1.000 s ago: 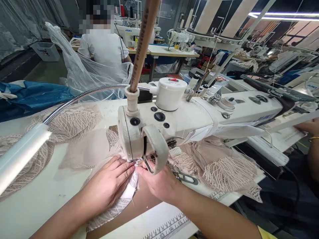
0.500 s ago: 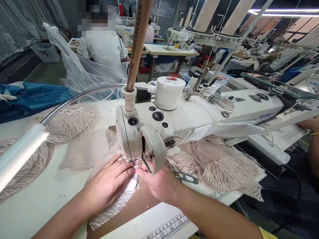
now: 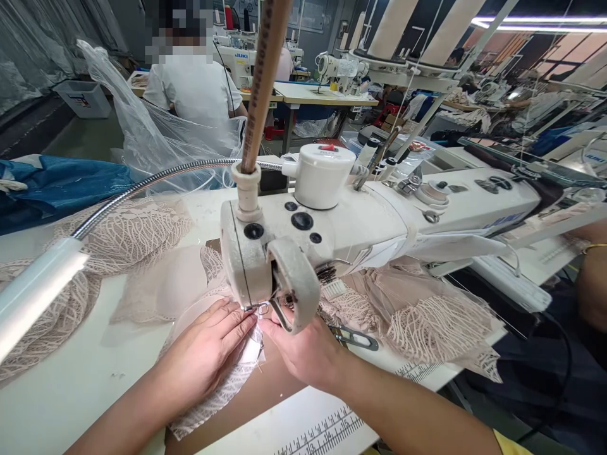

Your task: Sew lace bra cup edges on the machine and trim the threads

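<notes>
My left hand (image 3: pixel 215 338) lies with its fingers stretched out over a pale lace piece (image 3: pixel 211 395), fingertips close to the presser foot (image 3: pixel 262 309) of a white sewing machine (image 3: pixel 284 253). On the other side of the foot, my right hand (image 3: pixel 308 354) is closed, thumb and forefinger pinching the edge of the lace piece. Its fingers are partly behind the machine's looped guard (image 3: pixel 308 291). Under the lace a plain brown fabric (image 3: pixel 256 395) spreads toward me. The needle point is hidden.
More beige lace pieces lie left (image 3: pixel 133 234) and right (image 3: pixel 427 316) of the machine. A lit lamp tube (image 3: pixel 38 291) on a bendable neck reaches in from the left. Printed rulers (image 3: pixel 322 433) mark the table's front edge. A co-worker in white (image 3: pixel 190 88) sits beyond.
Both hands hold nearly the same places beside the presser foot. The view has shifted very slightly; no clear movement of the lace shows.
</notes>
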{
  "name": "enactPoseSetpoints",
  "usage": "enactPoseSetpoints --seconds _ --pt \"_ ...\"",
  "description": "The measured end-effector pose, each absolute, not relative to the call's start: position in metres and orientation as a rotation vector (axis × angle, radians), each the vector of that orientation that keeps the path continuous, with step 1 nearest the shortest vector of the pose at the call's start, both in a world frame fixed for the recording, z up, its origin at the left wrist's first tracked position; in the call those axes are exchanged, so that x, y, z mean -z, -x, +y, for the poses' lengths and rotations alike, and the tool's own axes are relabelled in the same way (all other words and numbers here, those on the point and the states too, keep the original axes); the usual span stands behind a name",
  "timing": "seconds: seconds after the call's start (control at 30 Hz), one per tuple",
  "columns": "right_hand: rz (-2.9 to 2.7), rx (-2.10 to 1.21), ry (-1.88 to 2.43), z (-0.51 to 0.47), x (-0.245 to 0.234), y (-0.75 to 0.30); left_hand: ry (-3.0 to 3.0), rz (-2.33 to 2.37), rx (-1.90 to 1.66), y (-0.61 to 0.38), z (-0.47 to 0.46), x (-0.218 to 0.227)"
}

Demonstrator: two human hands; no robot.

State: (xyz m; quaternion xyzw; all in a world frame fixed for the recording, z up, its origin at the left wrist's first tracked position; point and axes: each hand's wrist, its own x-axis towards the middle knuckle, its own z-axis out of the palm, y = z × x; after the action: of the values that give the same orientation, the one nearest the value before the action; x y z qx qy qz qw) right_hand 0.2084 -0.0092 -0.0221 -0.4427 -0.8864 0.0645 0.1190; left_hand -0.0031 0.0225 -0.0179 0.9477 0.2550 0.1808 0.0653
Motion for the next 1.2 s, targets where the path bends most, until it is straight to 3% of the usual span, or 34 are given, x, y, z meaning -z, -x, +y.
enactPoseSetpoints --seconds 0.57,0.83,1.2 --pt "-2.423 -0.164 1.403 -0.003 0.024 -0.198 -2.774 0.816 -0.405 0.003 0.029 0.023" --pt "-2.497 -0.114 1.328 -0.004 0.028 -0.205 -2.658 0.875 -0.614 0.005 0.031 0.033" --pt "-2.461 -0.145 1.312 -0.001 0.021 -0.203 -2.792 0.975 -0.521 0.007 0.032 0.029"
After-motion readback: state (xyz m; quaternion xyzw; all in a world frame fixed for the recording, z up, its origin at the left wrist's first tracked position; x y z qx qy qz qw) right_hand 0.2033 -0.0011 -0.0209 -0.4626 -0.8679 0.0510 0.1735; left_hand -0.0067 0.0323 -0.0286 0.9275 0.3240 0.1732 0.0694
